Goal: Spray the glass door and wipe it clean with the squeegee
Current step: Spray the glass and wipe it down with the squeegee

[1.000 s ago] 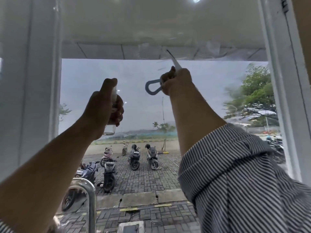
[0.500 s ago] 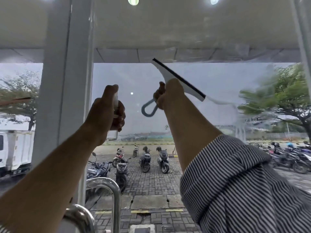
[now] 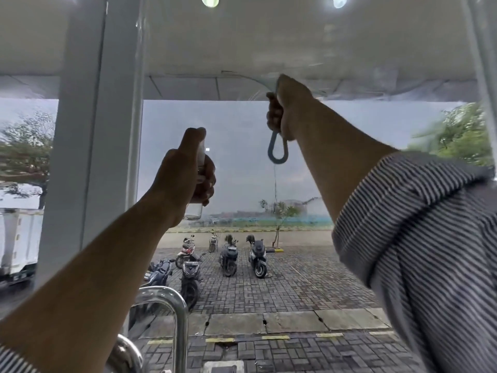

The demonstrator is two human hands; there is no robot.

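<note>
A person's right hand (image 3: 285,109) grips the squeegee (image 3: 277,149) high at the glass door (image 3: 242,125), while the left hand (image 3: 183,173) clasps a small spray bottle (image 3: 194,211). A steady, even downward pull should avoid streaks.

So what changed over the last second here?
The right hand swung the squeegee up the glass door; its handle loop, earlier pointing left, now hangs down, blade hidden behind the hand. The left hand still grips the spray bottle, raised as before.
</note>
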